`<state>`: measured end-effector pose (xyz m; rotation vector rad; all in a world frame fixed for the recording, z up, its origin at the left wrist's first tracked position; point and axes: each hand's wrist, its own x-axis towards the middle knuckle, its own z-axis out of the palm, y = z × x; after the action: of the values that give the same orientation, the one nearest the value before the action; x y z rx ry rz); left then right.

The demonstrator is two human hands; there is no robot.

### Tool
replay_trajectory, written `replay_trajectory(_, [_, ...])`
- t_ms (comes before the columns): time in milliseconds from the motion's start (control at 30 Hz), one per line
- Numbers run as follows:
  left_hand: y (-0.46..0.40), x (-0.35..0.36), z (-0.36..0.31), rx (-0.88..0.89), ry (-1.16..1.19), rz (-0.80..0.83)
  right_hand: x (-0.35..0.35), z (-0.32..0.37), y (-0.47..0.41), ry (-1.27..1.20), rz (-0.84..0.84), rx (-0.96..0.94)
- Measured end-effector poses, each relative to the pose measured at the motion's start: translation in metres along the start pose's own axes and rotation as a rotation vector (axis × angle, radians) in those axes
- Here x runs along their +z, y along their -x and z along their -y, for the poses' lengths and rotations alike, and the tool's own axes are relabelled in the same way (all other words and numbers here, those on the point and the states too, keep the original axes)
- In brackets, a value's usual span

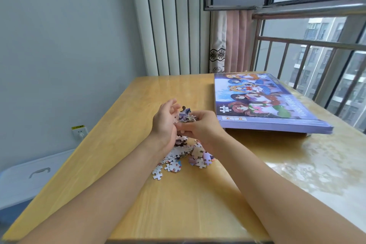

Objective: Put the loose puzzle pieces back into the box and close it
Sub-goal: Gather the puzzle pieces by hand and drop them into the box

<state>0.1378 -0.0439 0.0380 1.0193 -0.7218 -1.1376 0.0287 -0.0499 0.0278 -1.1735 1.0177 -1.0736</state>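
Holding a small bunch of puzzle pieces (185, 117) just above the desk (122, 128), both hands meet near the middle of the view. The left hand (165, 123) is cupped, palm turned inward, with its fingers (172, 103) loosely spread and raised beside the bunch; the right hand (200, 125) has its fingers curled round the pieces from the other side, pinching them. Beneath the hands and wrists, a loose pile of pieces (182, 156) lies scattered on the wooden desk, some face up, some showing white backs, with one piece (157, 172) lying at the near left edge of the pile. To the right, well apart from the pile, the puzzle box (265, 103) sits with its illustrated purple lid on top, resting slightly askew over the brown base below it, close to the window railing (309, 45).
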Motion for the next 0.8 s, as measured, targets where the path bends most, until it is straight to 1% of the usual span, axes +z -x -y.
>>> replay_trajectory(67, [-0.001, -0.003, -0.004, 0.034, 0.002, 0.013, -0.006, 0.011, 0.008, -0.113, 0.017, 0.043])
replay_trajectory(133, [-0.003, -0.005, -0.006, 0.069, -0.038, 0.025, -0.014, 0.025, 0.017, -0.151, 0.052, 0.074])
replay_trajectory(200, [-0.007, -0.011, -0.004, 0.122, -0.184, 0.033, -0.019, 0.038, 0.025, -0.190, 0.098, 0.097])
replay_trajectory(267, [-0.012, -0.010, 0.001, 0.195, -0.478, 0.119, -0.031, 0.054, 0.031, -0.227, 0.123, 0.095])
replay_trajectory(333, [-0.015, -0.008, 0.006, 0.296, -0.867, 0.302, -0.045, 0.071, 0.038, -0.228, 0.120, 0.082])
replay_trajectory(367, [-0.014, -0.001, 0.009, 0.379, -1.045, 0.408, -0.054, 0.078, 0.041, -0.214, 0.102, 0.072])
replay_trajectory(400, [-0.010, 0.008, 0.010, 0.471, -1.171, 0.501, -0.063, 0.084, 0.044, -0.195, 0.080, 0.070])
replay_trajectory(433, [-0.006, 0.021, 0.014, 0.561, -1.242, 0.565, -0.072, 0.088, 0.048, -0.179, 0.054, 0.077])
replay_trajectory(467, [-0.001, 0.035, 0.017, 0.626, -1.257, 0.601, -0.080, 0.090, 0.051, -0.171, 0.035, 0.088])
replay_trajectory(533, [0.003, 0.060, 0.021, 0.643, -1.245, 0.600, -0.094, 0.092, 0.058, -0.170, 0.014, 0.105])
replay_trajectory(633, [-0.010, 0.079, 0.022, 0.683, -1.339, 0.488, -0.111, 0.089, 0.070, -0.216, 0.017, 0.138])
replay_trajectory(733, [-0.023, 0.091, 0.010, 0.638, -1.134, 0.415, -0.122, 0.081, 0.080, -0.207, 0.028, 0.171])
replay_trajectory(800, [-0.027, 0.101, -0.004, 0.646, -1.002, 0.384, -0.128, 0.076, 0.083, -0.207, 0.006, 0.179])
